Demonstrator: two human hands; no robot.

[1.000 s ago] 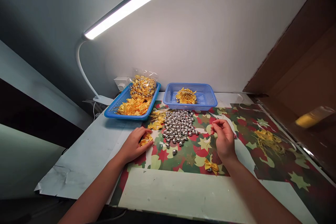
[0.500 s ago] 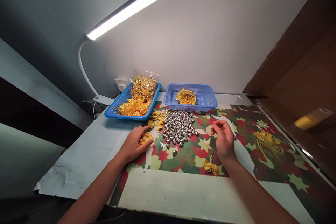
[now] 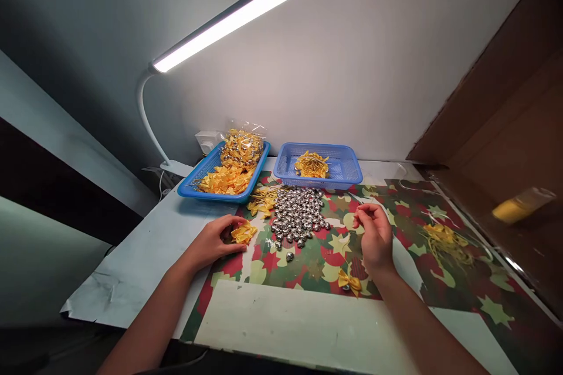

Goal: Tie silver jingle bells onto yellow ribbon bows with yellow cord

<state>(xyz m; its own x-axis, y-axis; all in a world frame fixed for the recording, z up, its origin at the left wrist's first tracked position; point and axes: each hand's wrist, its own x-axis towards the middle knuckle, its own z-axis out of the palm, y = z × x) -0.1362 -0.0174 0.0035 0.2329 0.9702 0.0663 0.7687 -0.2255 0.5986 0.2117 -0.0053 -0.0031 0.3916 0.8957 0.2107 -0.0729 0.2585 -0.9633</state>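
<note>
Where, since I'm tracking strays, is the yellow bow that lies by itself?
In the head view, the yellow bow lies on the patterned table cover, right of centre, left of the right hand and nearer the person.

We identify a small handicraft workstation; whether it belongs to a home or a workshop, we cannot tell. As evidence we note the paper-covered table [image 3: 290, 313] against a plain wall [image 3: 343, 88], the LED desk lamp [image 3: 264, 10] over it, the heap of round silver bells [image 3: 299, 211], the yellow ribbon bows [image 3: 226, 180] and the blue plastic baskets [image 3: 316, 183] holding many of them.
</note>
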